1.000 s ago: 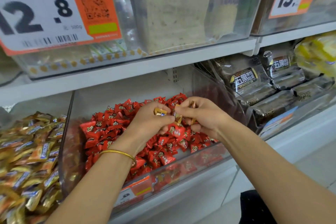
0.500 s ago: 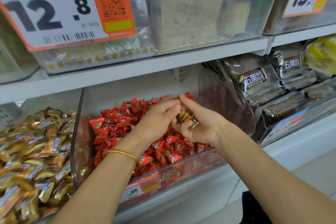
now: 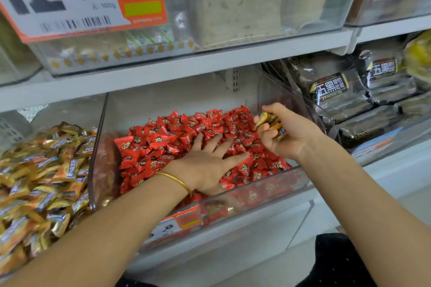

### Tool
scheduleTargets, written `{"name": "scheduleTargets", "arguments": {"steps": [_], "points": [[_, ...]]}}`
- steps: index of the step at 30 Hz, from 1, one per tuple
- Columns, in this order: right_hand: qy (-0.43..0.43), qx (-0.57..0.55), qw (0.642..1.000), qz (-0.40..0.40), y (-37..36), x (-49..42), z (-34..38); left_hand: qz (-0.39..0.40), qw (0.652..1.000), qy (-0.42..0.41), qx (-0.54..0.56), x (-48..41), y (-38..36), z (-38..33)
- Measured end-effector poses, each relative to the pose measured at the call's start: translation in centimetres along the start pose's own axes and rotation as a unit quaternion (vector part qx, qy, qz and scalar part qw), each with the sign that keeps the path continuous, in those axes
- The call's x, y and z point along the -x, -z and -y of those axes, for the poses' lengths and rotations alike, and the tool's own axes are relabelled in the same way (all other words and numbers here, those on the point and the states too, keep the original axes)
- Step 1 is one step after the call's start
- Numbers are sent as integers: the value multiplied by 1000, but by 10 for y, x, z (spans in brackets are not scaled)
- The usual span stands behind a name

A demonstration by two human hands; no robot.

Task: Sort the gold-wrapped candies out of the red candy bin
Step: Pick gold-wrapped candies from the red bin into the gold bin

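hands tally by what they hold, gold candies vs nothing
holding gold-wrapped candies: 1, the right hand
holding nothing, flat on the red candies: 1, the left hand
total: 2 hands

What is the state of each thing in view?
left hand: open, flat on the red candies.
right hand: holds gold candies over the bin.
gold candies: bunched in the right hand.
red candies: piled in the bin.
bin: open-topped, well filled.
left pile: gold-wrapped candies, heaped.
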State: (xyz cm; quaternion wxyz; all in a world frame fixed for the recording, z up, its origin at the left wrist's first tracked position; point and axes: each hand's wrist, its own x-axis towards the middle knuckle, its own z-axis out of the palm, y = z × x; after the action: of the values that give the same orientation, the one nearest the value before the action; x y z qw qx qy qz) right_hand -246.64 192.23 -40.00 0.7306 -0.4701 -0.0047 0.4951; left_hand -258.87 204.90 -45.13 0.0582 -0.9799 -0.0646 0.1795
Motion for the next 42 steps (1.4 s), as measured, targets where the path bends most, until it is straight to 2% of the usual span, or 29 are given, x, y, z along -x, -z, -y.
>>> {"name": "scheduleTargets", "arguments": {"steps": [2,5,7,10,11,13,15,16,18,19,21,23,24,27,29,34,36,38,40,42], "points": [[3,5,1000,0,2,-1,1,-41,999,21,-15,-14,-3,-6],[9,11,1000,7,4,-2,2,-123,987,53,87,-26,11,-10],[18,10,1000,9,7,-3,4,-181,968,39,170,-22,23,-3],[19,20,999,21,11,-1,8,-239,951,-37,195,-2,37,12],[17,24,999,24,12,0,7,-211,949,-81,218,5,37,14],[17,23,999,28,12,2,6,-90,958,-156,225,16,33,11],[17,23,999,32,10,4,4,-5,975,-169,146,16,22,5],[17,24,999,35,8,5,3,0,982,-161,101,13,17,4],[20,28,999,39,6,6,1,-59,988,-135,42,7,14,3],[22,31,998,41,6,7,0,-106,986,-122,36,6,15,3],[26,42,998,45,4,8,-1,-184,970,-119,106,4,19,2],[31,54,997,46,3,8,-2,-155,956,-151,197,8,21,1],[33,58,997,46,3,8,-2,-110,962,-165,187,10,20,0],[33,64,996,46,3,8,-4,-6,984,-166,62,10,15,-1],[35,67,996,46,2,8,-4,1,984,-173,30,8,16,-2],[40,65,996,48,2,10,-4,-35,976,-214,-31,1,15,-10],[43,67,996,46,2,9,-3,-42,979,-197,21,2,15,-11],[54,95,993,41,3,10,-2,-86,973,-161,142,4,20,-11],[76,160,984,21,5,10,-2,-151,938,-95,297,11,27,-9],[98,241,965,-16,7,9,-5,-204,885,-24,418,19,33,-6]]}}
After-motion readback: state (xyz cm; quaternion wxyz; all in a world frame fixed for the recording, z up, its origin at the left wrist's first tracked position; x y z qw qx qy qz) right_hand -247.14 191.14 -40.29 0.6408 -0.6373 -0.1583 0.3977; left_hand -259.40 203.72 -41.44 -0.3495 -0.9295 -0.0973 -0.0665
